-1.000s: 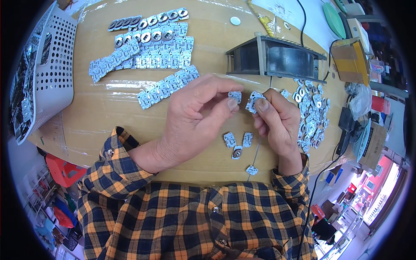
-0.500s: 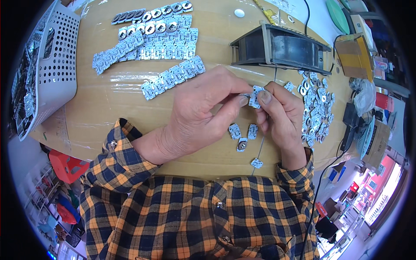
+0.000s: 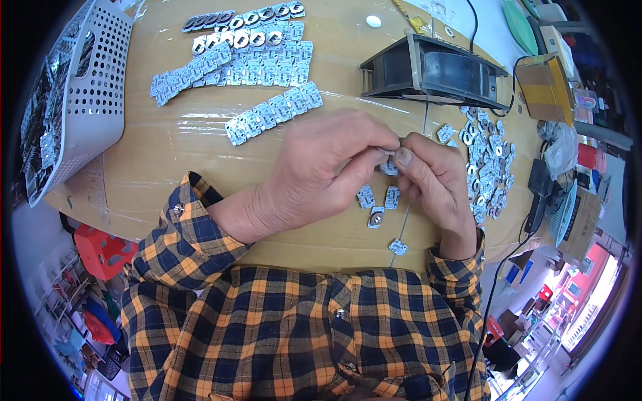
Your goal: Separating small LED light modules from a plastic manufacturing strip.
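A small silvery metal plate [image 3: 388, 168] is pinched between thumb and fingers of my right hand [image 3: 433, 175], partly hidden by the fingertips. My left hand [image 3: 326, 166] is closed, its thumb and forefinger meeting the right fingertips at the plate; what they grip is too covered to name. Just below the hands lie two loose plates [image 3: 365, 196] and a plate with a round dark disc [image 3: 376, 217]. Nearer my body is another loose plate [image 3: 398, 247]. A slanting strip of joined plates [image 3: 274, 112] lies beyond my left hand.
Rows of similar plates [image 3: 267, 67], some with round rings, lie at the far left. A white perforated basket [image 3: 100, 93] of metal parts stands at the left edge. A black fan [image 3: 441, 72] sits beyond my hands. Loose plates form a pile [image 3: 491, 167] at right.
The plate has tilted from facing up to mostly hidden behind the fingertips. My hands have drawn closer together, fingertips now meeting. The whole view has shifted slightly.
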The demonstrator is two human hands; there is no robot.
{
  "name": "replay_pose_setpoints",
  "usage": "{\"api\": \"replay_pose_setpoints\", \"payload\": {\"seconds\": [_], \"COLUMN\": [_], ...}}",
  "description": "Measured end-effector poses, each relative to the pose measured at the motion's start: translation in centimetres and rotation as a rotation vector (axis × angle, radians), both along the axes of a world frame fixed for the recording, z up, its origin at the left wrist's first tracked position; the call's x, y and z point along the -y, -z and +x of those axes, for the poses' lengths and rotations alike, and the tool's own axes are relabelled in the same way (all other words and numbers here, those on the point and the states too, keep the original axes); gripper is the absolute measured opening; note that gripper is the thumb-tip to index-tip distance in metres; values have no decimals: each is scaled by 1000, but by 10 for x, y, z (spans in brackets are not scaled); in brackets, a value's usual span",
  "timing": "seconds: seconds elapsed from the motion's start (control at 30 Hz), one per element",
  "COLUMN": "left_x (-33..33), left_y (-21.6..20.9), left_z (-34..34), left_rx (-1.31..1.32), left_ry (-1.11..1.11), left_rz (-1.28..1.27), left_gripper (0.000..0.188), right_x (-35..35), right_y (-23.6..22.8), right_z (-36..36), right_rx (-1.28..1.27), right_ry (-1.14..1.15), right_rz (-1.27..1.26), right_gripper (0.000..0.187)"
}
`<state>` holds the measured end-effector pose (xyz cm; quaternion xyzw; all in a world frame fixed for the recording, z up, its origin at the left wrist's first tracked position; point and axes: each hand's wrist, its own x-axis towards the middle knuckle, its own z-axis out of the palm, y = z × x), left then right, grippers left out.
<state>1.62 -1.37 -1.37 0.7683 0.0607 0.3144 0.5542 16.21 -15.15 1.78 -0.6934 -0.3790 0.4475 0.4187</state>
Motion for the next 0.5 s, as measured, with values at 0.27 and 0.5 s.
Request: {"api": "replay_pose_setpoints", "payload": {"seconds": [0.27,0.5], "left_x": [4,0], "left_y": [-1,-9], "left_z": [-6,-4], "left_rx": [-196,-277], "left_ry": [158,237], "left_rz": [-622,-821], "left_gripper": [18,20], "right_x": [4,4], "right_y": [-3,3], "right_z": [9,2], "right_rx": [253,244], "right_ry": [33,-80], "right_rz": [82,206], "right_gripper": [29,28]}}
